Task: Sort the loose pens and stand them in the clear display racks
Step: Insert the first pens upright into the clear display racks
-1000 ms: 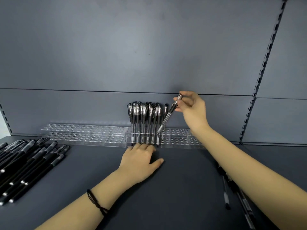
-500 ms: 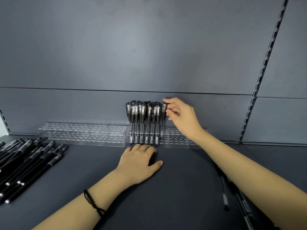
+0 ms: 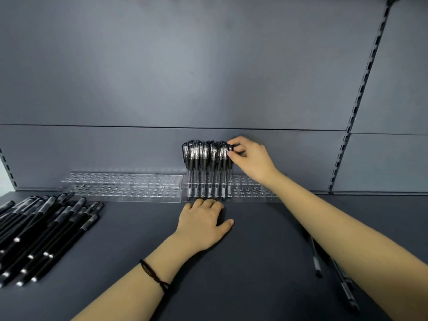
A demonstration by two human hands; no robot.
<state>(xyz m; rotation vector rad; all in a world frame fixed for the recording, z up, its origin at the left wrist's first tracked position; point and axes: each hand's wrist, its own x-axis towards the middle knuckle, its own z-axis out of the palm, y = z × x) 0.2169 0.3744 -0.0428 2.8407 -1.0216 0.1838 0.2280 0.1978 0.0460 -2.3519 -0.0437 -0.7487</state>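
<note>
A person's right hand (image 3: pixel 251 158) pinches the capped top of the end pen (image 3: pixel 229 172) between thumb and forefinger, the other fingers curled behind; the pen stands close to upright in the right-hand rack (image 3: pixel 253 189), long axis running 12 to 6, cap up at 12 and writing tip down at 6 in a hole of the clear plastic. It is the last one at the 3 o'clock edge of the standing pens (image 3: pixel 203 163), a tight black-capped cluster filling the rack's 9 o'clock end, all upright and packed against it so that the caps touch or nearly touch. The left hand (image 3: pixel 201 223) lies palm down on the dark shelf (image 3: pixel 254 262) at 6 o'clock of the cluster, gripping nothing; its fingers are bent at the rack's front edge, tips hidden, thumb spread toward 3. A black cord band (image 3: pixel 154 276) circles that wrist. At 9 o'clock, end to end with the filled rack, sits the left-hand rack (image 3: pixel 120 186); farther toward 8, a heap of loose pens (image 3: pixel 46 232) lies flat, slanting from 7 to 1. More stray pens (image 3: pixel 316 258) lie partly hidden under the right forearm at 4 o'clock. A grey back panel (image 3: pixel 208 66) rises behind; a slotted upright (image 3: pixel 361 89) runs at 2 o'clock.
</note>
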